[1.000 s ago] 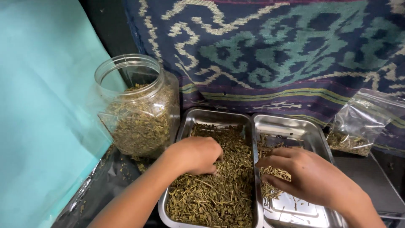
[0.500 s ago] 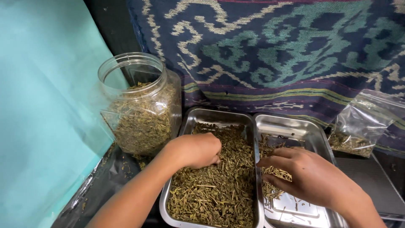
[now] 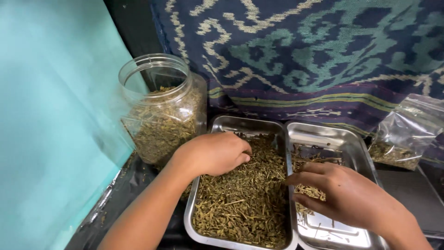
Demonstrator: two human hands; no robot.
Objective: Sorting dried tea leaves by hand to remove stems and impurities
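Woven cloth: patterned, hangs behind the trays.
Left tray: steel, heaped with dried herb bits.
Left hand: fingers curled together, dug into the heap.
Right hand: over right tray, fingertips pinching pale stems.

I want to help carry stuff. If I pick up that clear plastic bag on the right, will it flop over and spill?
Probably floppy: the clear plastic bag looks thin and crumpled, sagging against the patterned cloth. Likely light too, since only a little dried herb sits in its bottom. Whether its top is sealed cannot be told, so it might spill if tipped.
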